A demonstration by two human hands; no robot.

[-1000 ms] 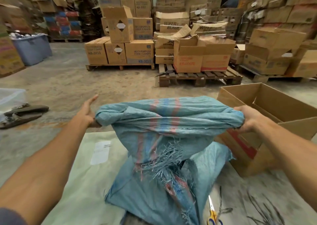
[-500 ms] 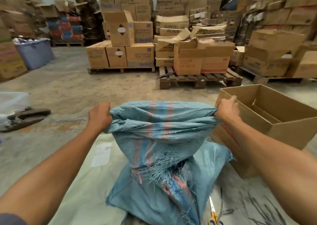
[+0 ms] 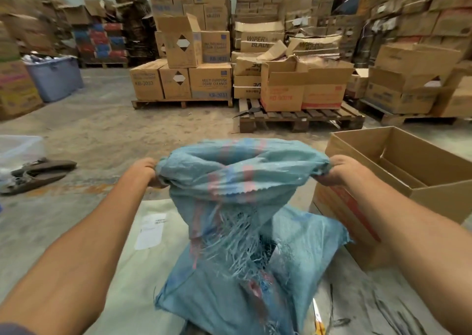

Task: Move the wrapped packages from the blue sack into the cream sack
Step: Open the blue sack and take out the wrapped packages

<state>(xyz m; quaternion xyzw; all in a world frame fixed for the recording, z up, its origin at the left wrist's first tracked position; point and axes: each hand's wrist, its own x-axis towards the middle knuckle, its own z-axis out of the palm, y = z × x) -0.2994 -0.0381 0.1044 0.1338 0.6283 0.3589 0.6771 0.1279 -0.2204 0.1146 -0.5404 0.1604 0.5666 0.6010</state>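
Observation:
A blue woven sack (image 3: 229, 278) with pink stripes stands on the floor in front of me, its side torn and frayed. Both hands hold its bunched top edge stretched wide. My left hand (image 3: 144, 172) grips the left end of that rim. My right hand (image 3: 339, 170) grips the right end. The cream sack (image 3: 143, 265) lies flat on the floor under and left of the blue one, with a white label on it. No wrapped packages show; the blue sack's inside is hidden.
An open cardboard box (image 3: 398, 179) stands right beside my right hand. Scissors (image 3: 318, 320) lie on the floor at the bottom right. Sandals (image 3: 38, 174) and a clear tub (image 3: 18, 147) are at the left. Pallets (image 3: 301, 120) stacked with cartons fill the background.
My left hand went from open beside the sack's rim to gripping it. Both hands have drawn closer together, and the rim now sags between them.

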